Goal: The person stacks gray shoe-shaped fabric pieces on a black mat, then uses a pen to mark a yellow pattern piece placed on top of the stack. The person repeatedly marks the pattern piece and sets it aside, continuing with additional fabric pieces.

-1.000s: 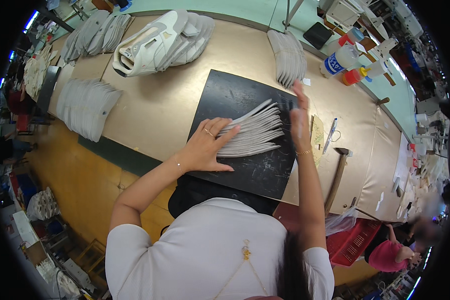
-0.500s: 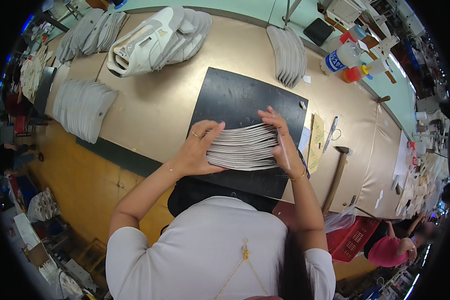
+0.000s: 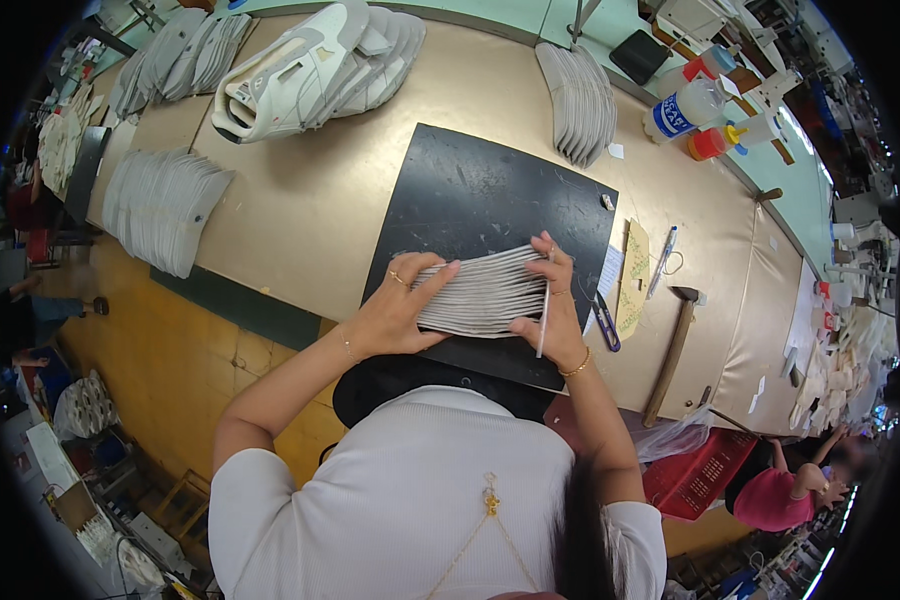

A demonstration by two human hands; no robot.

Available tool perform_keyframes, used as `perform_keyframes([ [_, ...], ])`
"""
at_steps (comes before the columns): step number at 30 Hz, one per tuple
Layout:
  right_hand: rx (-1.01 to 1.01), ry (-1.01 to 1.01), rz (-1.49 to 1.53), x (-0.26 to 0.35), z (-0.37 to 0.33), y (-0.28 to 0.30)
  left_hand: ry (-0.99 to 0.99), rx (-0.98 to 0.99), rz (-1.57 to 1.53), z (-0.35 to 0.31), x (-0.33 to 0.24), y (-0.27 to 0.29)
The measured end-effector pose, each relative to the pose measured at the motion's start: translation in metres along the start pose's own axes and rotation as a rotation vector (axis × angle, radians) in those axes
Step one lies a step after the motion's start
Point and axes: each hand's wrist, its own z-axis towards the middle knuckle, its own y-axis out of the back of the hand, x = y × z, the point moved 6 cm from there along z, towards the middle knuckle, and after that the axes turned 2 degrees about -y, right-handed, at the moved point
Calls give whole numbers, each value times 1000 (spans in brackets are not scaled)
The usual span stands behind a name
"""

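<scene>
Many thin, light grey pieces (image 3: 480, 295) sit pressed together in a neat bunch, edges showing, near the middle of the frame. A thin white stick (image 3: 543, 322) is just beside their right end.

A glossy tan counter (image 3: 300, 205) is spreading across the room, with a pale green ledge (image 3: 505, 27) running along its far edge. Yellow-orange floor (image 3: 175, 325) is showing at left; a light strip (image 3: 823, 571) is glowing lower right.

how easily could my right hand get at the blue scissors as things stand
Fairly easily, it seems: the scissors lie just right of the right hand, nothing visibly between. That hand grips the stack, though, so it would probably need freeing first.
</scene>
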Motion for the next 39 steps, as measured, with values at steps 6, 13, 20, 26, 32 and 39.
perform_keyframes([
  [6,-73,177,-19,20,-4,3,-82,-18,94,-3,-8,12],
  [13,-108,23,-59,4,11,-1,-3,39,56,3,-10,7],
  [20,-45,55,-94,15,-3,-12,-65,8,159,-10,-21,-2],
  [26,-165,140,-104,48,-2,6,-221,-174,168,-2,-27,11],
  [32,-130,15,-8,8,-11,12,-90,-8,53,-2,-7,10],
  [39,-179,54,-50,17,-28,-5,-164,10,18,-19,-13,-2],
])
